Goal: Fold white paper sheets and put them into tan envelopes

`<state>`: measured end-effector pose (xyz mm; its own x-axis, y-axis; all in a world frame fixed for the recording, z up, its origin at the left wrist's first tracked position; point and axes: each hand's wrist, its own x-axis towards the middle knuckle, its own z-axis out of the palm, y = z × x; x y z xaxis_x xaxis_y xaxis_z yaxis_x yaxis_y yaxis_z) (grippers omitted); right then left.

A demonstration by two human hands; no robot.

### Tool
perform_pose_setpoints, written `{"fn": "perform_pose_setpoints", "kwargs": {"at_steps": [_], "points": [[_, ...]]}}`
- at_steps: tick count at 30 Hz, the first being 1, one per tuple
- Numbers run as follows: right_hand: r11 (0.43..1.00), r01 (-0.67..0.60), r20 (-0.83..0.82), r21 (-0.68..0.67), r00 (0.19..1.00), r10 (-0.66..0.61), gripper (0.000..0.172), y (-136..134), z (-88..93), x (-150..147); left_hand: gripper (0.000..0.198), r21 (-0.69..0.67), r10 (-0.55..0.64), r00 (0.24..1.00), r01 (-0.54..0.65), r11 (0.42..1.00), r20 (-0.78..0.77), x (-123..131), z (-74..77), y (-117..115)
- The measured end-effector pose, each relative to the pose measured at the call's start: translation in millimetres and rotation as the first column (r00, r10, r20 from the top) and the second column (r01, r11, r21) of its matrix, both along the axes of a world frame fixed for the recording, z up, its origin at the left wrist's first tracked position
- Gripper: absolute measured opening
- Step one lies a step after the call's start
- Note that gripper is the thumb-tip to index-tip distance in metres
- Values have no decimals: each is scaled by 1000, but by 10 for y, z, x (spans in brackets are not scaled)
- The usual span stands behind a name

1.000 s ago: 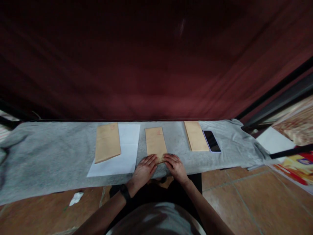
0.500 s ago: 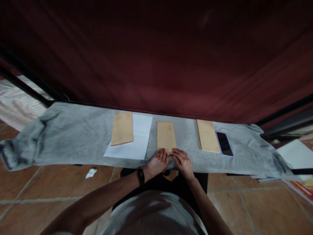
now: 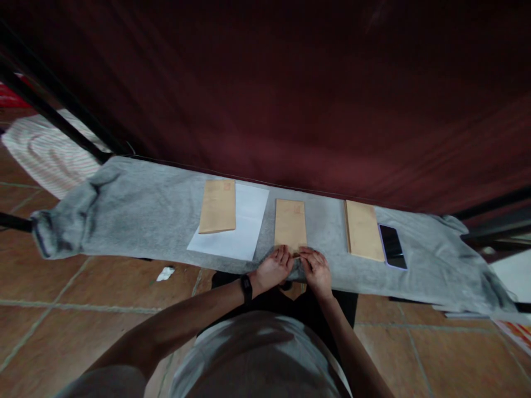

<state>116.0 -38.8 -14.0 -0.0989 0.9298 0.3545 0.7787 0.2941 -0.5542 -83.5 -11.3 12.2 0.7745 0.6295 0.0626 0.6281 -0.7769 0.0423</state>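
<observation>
In front of me a brown paper envelope [image 3: 290, 224] lies lengthwise on the grey cloth, a small reddish stamp mark at its far right corner. Over its near left corner are the curled fingers of my left hand [image 3: 276, 267], which wears a black wristband [image 3: 246, 288]. My right hand [image 3: 317, 271] pinches the near edge on the other side, where a narrow strip of paper is raised. The fingertips of both hands almost meet there and partly hide that end.
Left of me a stack of brown envelopes [image 3: 218, 207] rests on white paper [image 3: 246, 246]. Another envelope stack [image 3: 364, 231] lies to the right, beside a phone [image 3: 392, 247]. Grey cloth [image 3: 145, 215] covers the narrow surface, with a dark red panel [image 3: 265, 110] behind.
The view has swung slightly, so everything sits a little further right. Both hands stay at the envelope's near end; my right fingers have shifted slightly along its edge.
</observation>
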Motion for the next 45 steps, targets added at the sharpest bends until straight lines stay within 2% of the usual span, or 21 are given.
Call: {"fn": "perform_pose_setpoints", "kwargs": {"at_steps": [6,12,20,25,30,34,39,42,45], "points": [[1000,12,-18,-22,1000,-13,29,16,15,-3,40,-29,26,999,-25,999,43,-13,-13,13],[999,25,-26,-24,999,-26,25,26,35,-23,25,-36,54,995,-51,998,79,-68,33,94],[998,-49,-24,-30,999,48,18,-2,47,34,24,-15,55,983,-54,998,172,-135,50,86],[998,16,-23,-58,1000,-17,20,60,58,3,28,-29,106,971,-102,994,214,-87,29,95],[995,87,-6,-53,996,-88,19,124,79,-59,25,-62,132,967,-122,991,220,-88,86,153],[993,114,48,20,992,-115,27,85,88,-193,33,-30,63,980,-59,998,188,-115,76,149],[999,-14,171,48,985,6,42,-101,64,-450,48,41,66,988,-72,997,141,-169,-58,20],[1000,-3,294,30,956,-5,51,-229,70,-473,47,32,78,985,-83,996,156,-207,-73,-30],[1000,16,366,23,930,-23,54,-305,88,-403,40,1,97,978,-99,995,187,-164,-22,2]]}}
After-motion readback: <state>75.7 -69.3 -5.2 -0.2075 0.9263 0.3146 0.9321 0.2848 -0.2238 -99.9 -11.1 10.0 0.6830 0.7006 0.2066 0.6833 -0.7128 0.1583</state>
